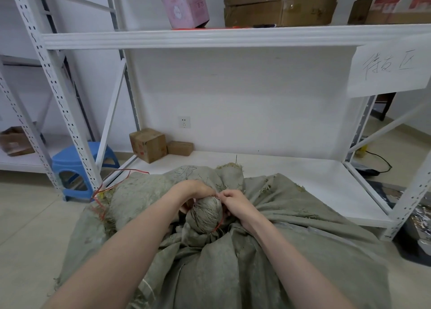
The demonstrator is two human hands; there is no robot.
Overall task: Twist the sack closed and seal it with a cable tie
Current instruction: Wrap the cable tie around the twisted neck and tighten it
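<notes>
A big grey-green woven sack [233,262] fills the lower middle of the view, standing on the floor. Its mouth is twisted into a tight neck [205,213] that points up toward me. A thin red cable tie [218,225] loops round the base of that neck. My left hand [196,192] curls over the far left side of the neck, fingers bent around it. My right hand [233,202] is at the right side, fingertips pinching at the tie near the top of the neck. The tie's lock is hidden.
A second stuffed sack [137,196] lies behind on the left, with loose red ties [109,182] trailing from it. A white metal shelf rack [210,37] stands right behind, its low shelf [291,175] holding small cardboard boxes [148,144]. A blue stool [77,166] is at left.
</notes>
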